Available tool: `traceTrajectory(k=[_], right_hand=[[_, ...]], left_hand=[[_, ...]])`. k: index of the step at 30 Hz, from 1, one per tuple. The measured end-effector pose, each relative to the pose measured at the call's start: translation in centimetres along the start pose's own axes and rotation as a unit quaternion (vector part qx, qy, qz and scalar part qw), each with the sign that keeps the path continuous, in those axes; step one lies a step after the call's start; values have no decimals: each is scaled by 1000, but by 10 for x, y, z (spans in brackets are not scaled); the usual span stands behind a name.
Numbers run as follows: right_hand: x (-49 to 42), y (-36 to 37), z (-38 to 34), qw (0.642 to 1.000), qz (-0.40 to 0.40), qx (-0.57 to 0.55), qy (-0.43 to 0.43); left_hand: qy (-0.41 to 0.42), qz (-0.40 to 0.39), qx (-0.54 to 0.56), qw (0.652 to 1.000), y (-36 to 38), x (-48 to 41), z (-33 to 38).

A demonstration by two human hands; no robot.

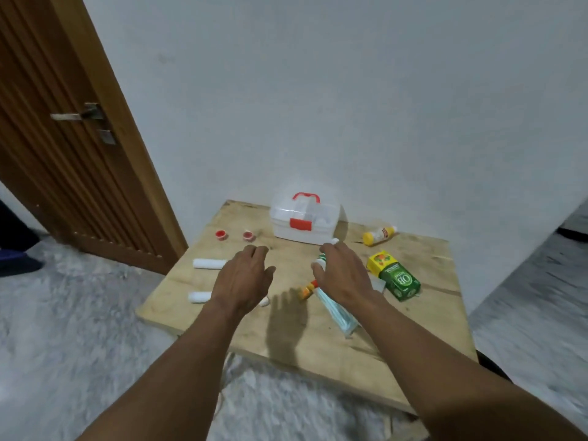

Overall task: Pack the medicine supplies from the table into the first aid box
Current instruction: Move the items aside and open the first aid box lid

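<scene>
A white first aid box (pixel 305 222) with a red handle and red latch stands shut at the back of a low wooden table (pixel 286 332). My left hand (pixel 243 276) hovers over the table's middle, fingers apart and empty. My right hand (pixel 345 275) hovers over a white tube with green print (pixel 321 261); whether it grips the tube is unclear. Around them lie two white rolls (pixel 210 263) (pixel 199 296), two small red-capped pots (pixel 220 234) (pixel 248 236), a green and yellow carton (pixel 396 276), a yellow-capped bottle (pixel 378 235), a pack of pale blue masks (pixel 337 316) and a small orange-red item (pixel 308 288).
A pale wall rises right behind the table. A brown wooden door (pixel 63 138) with a metal handle stands to the left. Grey shaggy carpet (pixel 63 329) surrounds the table. A dark object lies on the floor at far left.
</scene>
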State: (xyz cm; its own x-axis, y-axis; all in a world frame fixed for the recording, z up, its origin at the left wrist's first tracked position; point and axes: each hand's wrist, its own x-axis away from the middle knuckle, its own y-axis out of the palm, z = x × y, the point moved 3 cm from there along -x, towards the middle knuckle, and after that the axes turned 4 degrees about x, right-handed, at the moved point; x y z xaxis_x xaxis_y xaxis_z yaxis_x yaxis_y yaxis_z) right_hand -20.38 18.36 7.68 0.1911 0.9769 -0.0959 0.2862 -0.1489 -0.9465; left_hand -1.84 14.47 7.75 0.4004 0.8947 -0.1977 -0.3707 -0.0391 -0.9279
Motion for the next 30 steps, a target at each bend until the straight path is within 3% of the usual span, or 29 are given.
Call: traceTrajectory(k=[8,12,17,22,25,30], right_hand=[[-83,38,-15,988,2,-95,123],[-123,69,-11,954,5,-194,229],[-151,118,-8,861,43,-362,356],[-163,151,-18,703,149,-559,415],[-175,160,-22,632,171,-607,451],[-187,172,-29,553,218,-651,471]], left_hand=[[51,-11,2,999,11,-96,-32],[54,-10,19,998,23,-154,-51],[63,-12,82,995,54,-211,-71],[132,-76,99,983,91,-247,-87],[156,-94,102,978,107,-257,-97],[193,-73,112,972,111,-264,-107]])
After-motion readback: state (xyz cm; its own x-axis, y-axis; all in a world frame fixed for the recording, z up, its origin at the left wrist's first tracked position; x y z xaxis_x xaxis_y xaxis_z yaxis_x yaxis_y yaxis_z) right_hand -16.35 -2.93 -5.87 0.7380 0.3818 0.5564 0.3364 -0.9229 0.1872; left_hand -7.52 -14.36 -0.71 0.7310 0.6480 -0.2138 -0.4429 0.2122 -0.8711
